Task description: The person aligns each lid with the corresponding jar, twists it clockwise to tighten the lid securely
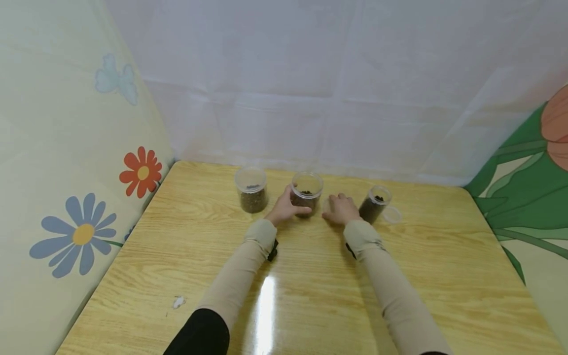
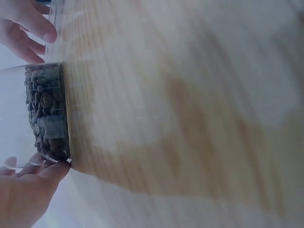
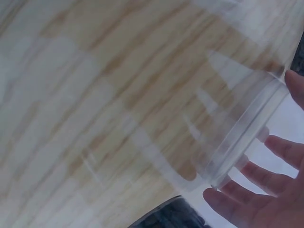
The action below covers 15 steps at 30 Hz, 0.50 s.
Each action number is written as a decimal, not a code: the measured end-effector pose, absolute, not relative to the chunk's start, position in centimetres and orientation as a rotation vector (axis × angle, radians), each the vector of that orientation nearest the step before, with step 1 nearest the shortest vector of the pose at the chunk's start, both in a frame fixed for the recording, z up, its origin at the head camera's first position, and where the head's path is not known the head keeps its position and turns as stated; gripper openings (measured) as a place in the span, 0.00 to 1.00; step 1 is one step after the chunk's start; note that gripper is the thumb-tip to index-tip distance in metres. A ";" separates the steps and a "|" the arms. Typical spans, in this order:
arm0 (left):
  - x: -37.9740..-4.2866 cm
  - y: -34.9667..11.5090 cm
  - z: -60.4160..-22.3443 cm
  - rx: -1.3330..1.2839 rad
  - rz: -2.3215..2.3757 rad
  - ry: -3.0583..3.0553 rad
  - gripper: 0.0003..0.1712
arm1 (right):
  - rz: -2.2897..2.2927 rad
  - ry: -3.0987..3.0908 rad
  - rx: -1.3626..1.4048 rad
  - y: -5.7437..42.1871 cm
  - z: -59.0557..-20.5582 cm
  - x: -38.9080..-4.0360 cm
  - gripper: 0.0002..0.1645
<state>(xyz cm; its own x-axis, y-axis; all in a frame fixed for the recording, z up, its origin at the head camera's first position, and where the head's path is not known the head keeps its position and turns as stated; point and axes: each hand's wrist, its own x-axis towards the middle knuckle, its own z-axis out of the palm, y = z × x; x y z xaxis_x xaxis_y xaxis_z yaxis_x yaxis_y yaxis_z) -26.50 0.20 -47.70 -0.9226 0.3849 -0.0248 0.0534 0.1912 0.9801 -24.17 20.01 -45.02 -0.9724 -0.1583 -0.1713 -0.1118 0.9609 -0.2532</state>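
Observation:
Three clear jars stand in a row, partly filled with small dark pieces that look like beans in the left wrist view. My left hand (image 1: 284,207) holds the middle jar (image 1: 306,185), thumb in front and fingers round its left side; that jar (image 2: 45,114) stands on the table. Just to its right, my right hand (image 1: 342,209) grips a clear round lid (image 3: 242,133) by the rim, thumb on one side and fingers on the other. Most of the lid is hidden by the hand in the head view.
The left jar (image 1: 252,192) stands left of my left hand. A narrower jar (image 1: 372,207) is close to my right wrist, with another clear lid (image 1: 392,215) lying beside it. A white fabric wall (image 1: 284,123) rises behind the wooden table (image 1: 199,246). A white mark (image 1: 178,301) shows at front left.

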 end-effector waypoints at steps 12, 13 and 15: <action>-26.7 0.1 -47.7 0.374 1.737 2.235 0.60 | -0.384 2.903 -0.160 20.0 -45.0 -24.3 0.40; -26.8 0.1 -47.7 0.378 1.736 2.238 0.60 | -0.386 2.908 -0.159 20.0 -45.0 -24.3 0.40; -26.8 0.2 -47.8 0.383 1.733 2.248 0.59 | -0.389 2.920 -0.161 20.0 -45.0 -24.3 0.40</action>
